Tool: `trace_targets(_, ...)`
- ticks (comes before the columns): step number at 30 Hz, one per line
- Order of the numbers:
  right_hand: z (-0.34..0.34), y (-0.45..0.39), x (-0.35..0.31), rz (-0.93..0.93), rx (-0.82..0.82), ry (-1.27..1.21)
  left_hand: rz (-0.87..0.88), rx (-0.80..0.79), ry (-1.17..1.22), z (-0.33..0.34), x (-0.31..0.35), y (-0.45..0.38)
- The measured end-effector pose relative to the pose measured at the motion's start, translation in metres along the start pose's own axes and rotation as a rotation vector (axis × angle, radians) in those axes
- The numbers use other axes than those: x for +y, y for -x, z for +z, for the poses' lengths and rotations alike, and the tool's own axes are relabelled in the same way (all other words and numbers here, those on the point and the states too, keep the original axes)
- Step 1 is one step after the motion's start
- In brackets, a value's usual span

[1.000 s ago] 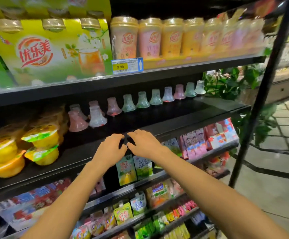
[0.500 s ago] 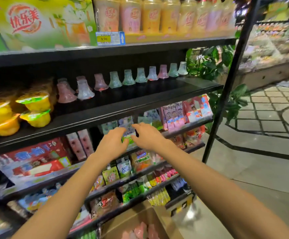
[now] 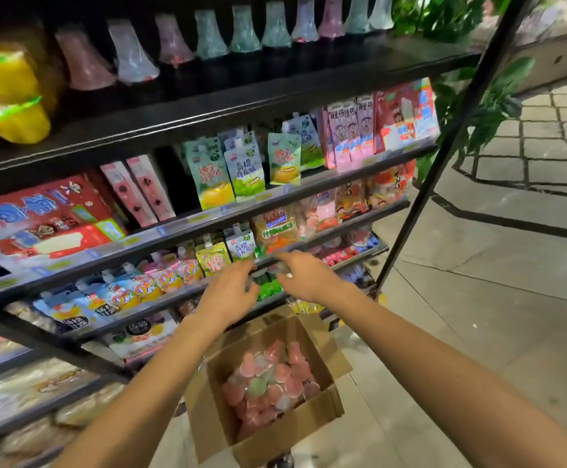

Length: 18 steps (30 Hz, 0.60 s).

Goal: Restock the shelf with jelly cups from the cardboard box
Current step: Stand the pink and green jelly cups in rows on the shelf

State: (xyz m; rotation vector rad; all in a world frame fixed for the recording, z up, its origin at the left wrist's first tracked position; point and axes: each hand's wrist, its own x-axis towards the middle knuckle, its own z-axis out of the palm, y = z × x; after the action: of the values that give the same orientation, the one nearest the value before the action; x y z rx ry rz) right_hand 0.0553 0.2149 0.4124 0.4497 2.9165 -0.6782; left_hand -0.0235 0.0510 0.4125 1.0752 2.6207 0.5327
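An open cardboard box stands on the floor below me, holding several pink and pale green jelly cups. A row of upturned jelly cups in pink, white and green lines the back of the black shelf at the top. My left hand and my right hand hang side by side in front of the lower shelves, above the box. Both have loosely curled fingers and hold nothing.
Yellow pudding cups are stacked at the left end of the black shelf. The lower shelves carry drink pouches and snack packs. A slanted black frame post and green plants stand to the right, beside tiled floor.
My view has tilted down and both hands have dropped from the black shelf's front edge to in front of the lower shelves. The cardboard box has come fully into view.
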Motion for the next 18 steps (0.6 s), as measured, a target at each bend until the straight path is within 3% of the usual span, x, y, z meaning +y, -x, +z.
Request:
trace_targets(5,0.063,-0.023,0.031,0.082,-0.106,-0.017,-0.143,-0.137,0.053,0.065,-0.029,-0.006)
trace_targets(15,0.208,-0.074,0.09,0.205,-0.348,-0.074,-0.17,-0.214,0.196,0.195,-0.118,-0.034)
trace_targets(18,0.254,-0.087,0.115,0.228,-0.378,-0.077,-0.294,-0.292,0.181,0.254,-0.149,-0.039)
